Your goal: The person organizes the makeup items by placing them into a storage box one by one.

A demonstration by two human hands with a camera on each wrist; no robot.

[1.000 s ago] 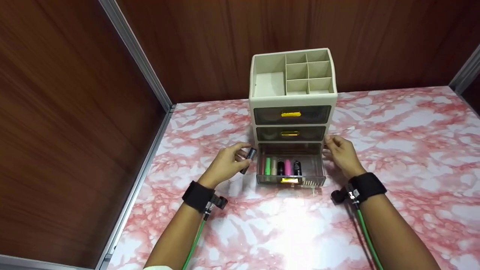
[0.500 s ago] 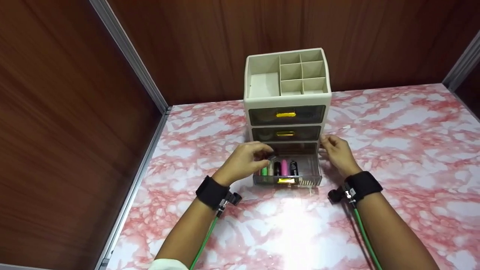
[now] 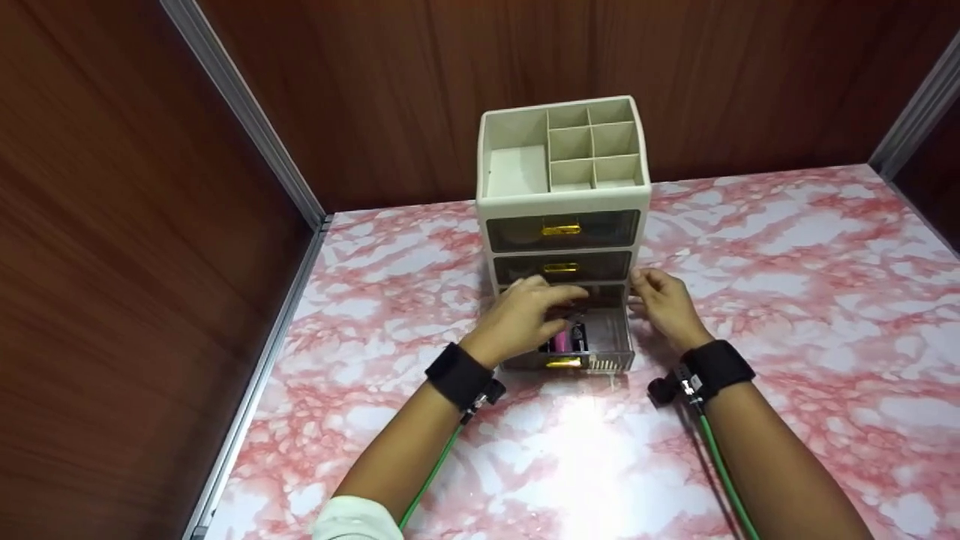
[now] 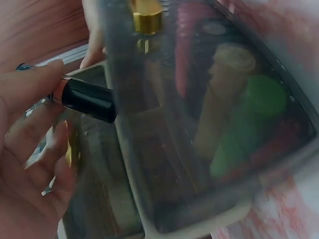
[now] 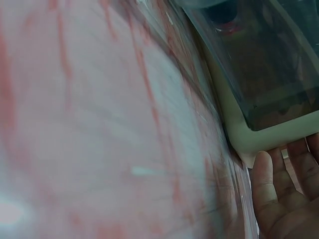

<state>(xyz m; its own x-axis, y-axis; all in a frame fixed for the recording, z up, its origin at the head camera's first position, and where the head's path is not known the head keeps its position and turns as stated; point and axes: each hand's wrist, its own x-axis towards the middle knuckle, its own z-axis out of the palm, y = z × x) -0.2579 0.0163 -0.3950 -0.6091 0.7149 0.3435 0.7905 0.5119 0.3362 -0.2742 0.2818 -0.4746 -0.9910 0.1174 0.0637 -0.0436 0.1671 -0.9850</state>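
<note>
My left hand point(image 3: 517, 322) reaches over the pulled-out bottom drawer point(image 3: 615, 330) of a cream desk organizer point(image 3: 562, 202). In the left wrist view, thumb and fingers pinch a black lipstick tube point(image 4: 87, 99) with a reddish band. Beneath that hand, the drawer holds a pink tube point(image 3: 561, 343) and a black tube point(image 3: 579, 337). A green tube point(image 4: 239, 129) and a beige one point(image 4: 219, 99) show through the clear drawer in the left wrist view; the left hand hides them from the head. My right hand point(image 3: 670, 307) rests its fingertips against the organizer's right side, holding nothing.
Two drawers with gold handles point(image 3: 561, 229) sit closed above the open one. Divided compartments point(image 3: 572, 142) top the organizer. It stands on a pink-and-white marbled table point(image 3: 390, 300), with brown wood-grain panels point(image 3: 405, 97) behind and to the left.
My left hand has moved right, from beside the drawer to over it, carrying the lipstick tube. The right hand stays at the organizer's side. The whole head view has shifted slightly.
</note>
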